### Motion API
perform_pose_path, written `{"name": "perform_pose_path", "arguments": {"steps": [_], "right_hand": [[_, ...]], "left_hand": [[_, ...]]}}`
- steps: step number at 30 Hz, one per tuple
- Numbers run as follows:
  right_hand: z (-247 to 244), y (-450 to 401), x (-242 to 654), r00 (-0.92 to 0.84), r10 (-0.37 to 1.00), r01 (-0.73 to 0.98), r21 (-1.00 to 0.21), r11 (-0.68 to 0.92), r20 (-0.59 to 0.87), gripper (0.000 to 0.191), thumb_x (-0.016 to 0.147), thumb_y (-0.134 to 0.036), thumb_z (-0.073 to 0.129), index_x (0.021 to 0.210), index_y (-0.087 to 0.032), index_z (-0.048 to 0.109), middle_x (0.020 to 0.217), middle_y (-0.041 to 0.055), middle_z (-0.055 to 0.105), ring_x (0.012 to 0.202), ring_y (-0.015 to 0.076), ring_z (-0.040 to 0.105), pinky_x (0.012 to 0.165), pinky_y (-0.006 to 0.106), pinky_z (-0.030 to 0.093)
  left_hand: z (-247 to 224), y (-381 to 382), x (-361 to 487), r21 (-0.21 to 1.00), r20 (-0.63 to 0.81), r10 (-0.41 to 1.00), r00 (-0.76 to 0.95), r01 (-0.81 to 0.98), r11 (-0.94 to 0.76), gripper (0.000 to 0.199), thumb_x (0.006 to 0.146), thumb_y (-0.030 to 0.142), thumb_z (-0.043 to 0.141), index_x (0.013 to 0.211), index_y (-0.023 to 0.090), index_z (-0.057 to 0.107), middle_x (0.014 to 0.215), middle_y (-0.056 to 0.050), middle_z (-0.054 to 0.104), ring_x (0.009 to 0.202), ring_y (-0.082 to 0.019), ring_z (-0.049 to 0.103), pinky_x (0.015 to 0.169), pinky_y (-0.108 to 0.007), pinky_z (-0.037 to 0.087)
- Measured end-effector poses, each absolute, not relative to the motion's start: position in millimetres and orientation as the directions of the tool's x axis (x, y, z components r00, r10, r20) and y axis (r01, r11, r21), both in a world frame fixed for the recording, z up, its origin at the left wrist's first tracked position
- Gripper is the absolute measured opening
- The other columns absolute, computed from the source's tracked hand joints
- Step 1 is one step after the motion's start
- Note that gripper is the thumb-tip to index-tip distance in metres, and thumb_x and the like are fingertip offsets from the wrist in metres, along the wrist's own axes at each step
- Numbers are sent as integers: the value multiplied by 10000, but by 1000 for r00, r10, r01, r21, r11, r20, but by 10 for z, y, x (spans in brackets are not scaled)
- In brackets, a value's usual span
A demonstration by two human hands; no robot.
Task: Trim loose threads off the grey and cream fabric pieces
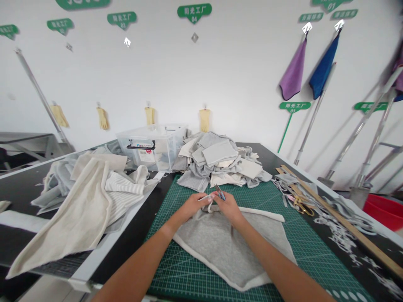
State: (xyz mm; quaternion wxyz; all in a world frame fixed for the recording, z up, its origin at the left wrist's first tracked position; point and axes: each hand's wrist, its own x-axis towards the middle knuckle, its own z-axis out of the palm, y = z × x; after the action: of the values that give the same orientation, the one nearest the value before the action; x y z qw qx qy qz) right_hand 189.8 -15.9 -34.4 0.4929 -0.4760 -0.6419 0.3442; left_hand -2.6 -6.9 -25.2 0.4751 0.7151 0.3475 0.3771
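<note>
A grey cloth with cream edging (217,243) lies on the green cutting mat (166,260). At its far edge, my left hand (195,205) pinches a bit of the cream edging. Close beside it, my right hand (227,206) is closed around a small cutting tool (219,192) with a metal tip and blue handle, its fingertips also at the edging. The fingers partly hide the tool and the exact spot they pinch.
Cloth pieces are heaped behind the mat (220,157) and at the left (85,201). A clear plastic box (126,147) stands at the back. On the right lie gold-handled scissors (302,207), a wooden strip (346,226) and white scraps (338,237).
</note>
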Motion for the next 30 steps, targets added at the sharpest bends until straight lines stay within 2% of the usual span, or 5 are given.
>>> {"name": "perform_pose_path", "arguments": {"steps": [4, 12, 18, 24, 30], "right_hand": [[-319, -189, 1876, -91, 954, 205, -932, 299, 286, 334, 892, -471, 599, 930, -177, 752, 857, 54, 742, 809, 197, 667, 746, 288, 487], [-279, -222, 1831, -105, 949, 191, -930, 314, 299, 344, 910, -473, 569, 884, -167, 723, 739, 30, 692, 706, 164, 617, 686, 272, 468], [-271, -230, 1838, -8, 966, 254, -934, 251, 258, 373, 874, -547, 583, 879, -190, 690, 585, 3, 574, 552, 148, 520, 503, 244, 384], [-234, -310, 1791, -95, 980, 151, -971, 187, 174, 452, 861, -647, 560, 829, -202, 626, 497, -69, 356, 419, 94, 315, 400, 224, 254], [-195, -381, 1765, -97, 974, 209, -953, 221, 204, 516, 907, -703, 450, 782, -221, 584, 537, -57, 365, 481, 114, 353, 454, 234, 307]], "left_hand": [[-187, -135, -19, 974, 154, 849, 506, 66, -216, 476, 868, 564, 641, 1042, 136, 752, 982, -56, 726, 897, -196, 607, 856, -268, 425], [-136, -160, -11, 980, 141, 866, 481, 54, -189, 468, 868, 578, 625, 905, 124, 732, 890, -67, 727, 848, -198, 613, 831, -284, 445], [-124, -162, -25, 985, 163, 915, 369, -7, -172, 420, 859, 548, 641, 801, 133, 655, 775, -19, 635, 744, -155, 548, 734, -253, 417], [-138, -155, 9, 956, 247, 908, 338, 67, -286, 396, 886, 518, 607, 771, 139, 624, 760, -7, 611, 758, -151, 530, 746, -247, 399], [-102, -163, 34, 920, 307, 880, 363, 125, -372, 424, 926, 534, 533, 779, 145, 614, 758, -14, 619, 749, -157, 530, 738, -250, 408]]}}
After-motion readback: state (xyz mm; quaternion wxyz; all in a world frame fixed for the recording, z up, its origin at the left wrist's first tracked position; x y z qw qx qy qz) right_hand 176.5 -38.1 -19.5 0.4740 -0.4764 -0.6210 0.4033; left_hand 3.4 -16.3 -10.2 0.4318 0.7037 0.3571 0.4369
